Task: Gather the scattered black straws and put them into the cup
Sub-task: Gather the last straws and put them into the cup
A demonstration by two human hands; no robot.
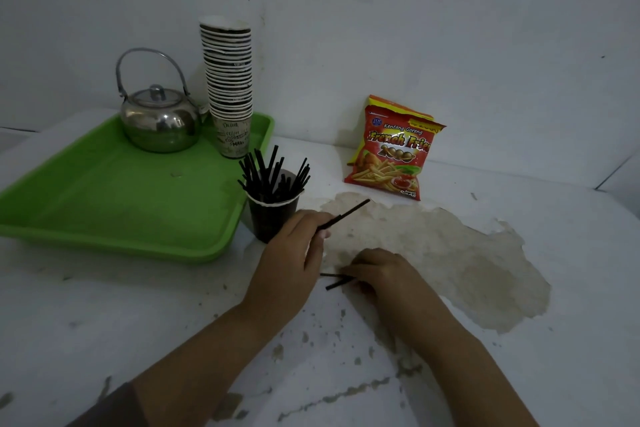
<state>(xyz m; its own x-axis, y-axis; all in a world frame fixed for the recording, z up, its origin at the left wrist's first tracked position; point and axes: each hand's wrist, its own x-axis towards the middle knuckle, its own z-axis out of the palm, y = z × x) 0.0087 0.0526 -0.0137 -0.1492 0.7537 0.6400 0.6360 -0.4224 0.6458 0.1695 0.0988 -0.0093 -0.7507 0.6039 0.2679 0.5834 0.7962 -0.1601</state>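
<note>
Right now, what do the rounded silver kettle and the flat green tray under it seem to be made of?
Rounded silver kettle: likely polished steel; its mirror-like body shows bright reflections. Flat green tray: probably moulded plastic; uniform colour, dull sheen, rounded rim.

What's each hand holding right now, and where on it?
The left hand pinches one black straw near its lower end. The right hand grips the straws on the table by their right ends.
</note>
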